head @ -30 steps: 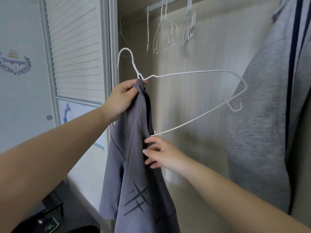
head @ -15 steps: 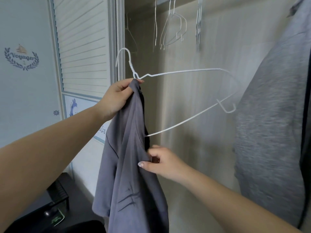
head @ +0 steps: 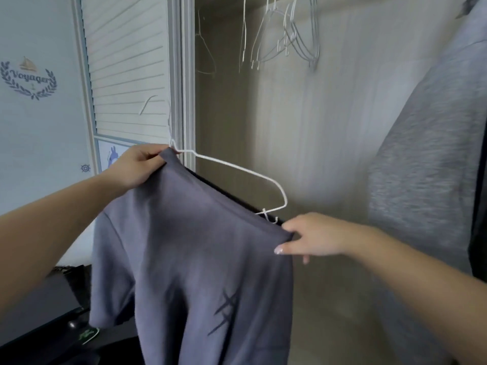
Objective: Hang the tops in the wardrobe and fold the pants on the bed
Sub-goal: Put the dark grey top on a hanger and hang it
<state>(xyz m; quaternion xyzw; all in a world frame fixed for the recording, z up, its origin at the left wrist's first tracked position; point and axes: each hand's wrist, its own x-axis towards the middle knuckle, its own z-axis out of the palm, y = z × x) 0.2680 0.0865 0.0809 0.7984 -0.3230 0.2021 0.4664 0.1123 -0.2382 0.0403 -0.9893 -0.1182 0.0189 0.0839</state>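
**Desk:** What is in the hands?

**Photographer:** A slate-grey cotton T-shirt [head: 189, 259] with a dark crossed-stroke print low on its front, held up in front of an open wardrobe. The left hand [head: 137, 167] pinches one end of the shirt's top edge together with the neck of a thin white wire hanger [head: 237, 169], thumb on top, fingers curled beneath. The right hand [head: 313, 238] grips the other end of that edge, thumb over the fabric. The two hands are well apart, and the cloth is stretched between them.

**Desk:** Where does the hanger sit against the shirt?

**Photographer:** Its hook rises above the left hand, blurred against a white louvred wardrobe door [head: 126, 64]. One wire shoulder runs down to the right, above and just behind the shirt's edge, and bends back near the right hand. Whether the lower part of the wire is inside the shirt, I cannot tell.

**Desk:** And around them?

**Photographer:** Several empty white wire hangers [head: 284, 35] hang at the top of the wardrobe. A light grey marl garment [head: 427, 154] hangs at the right edge. At far left, a pale wall carries a "Voyager" wreath emblem [head: 29, 77]. A dark surface [head: 39, 312] sits low at the left.
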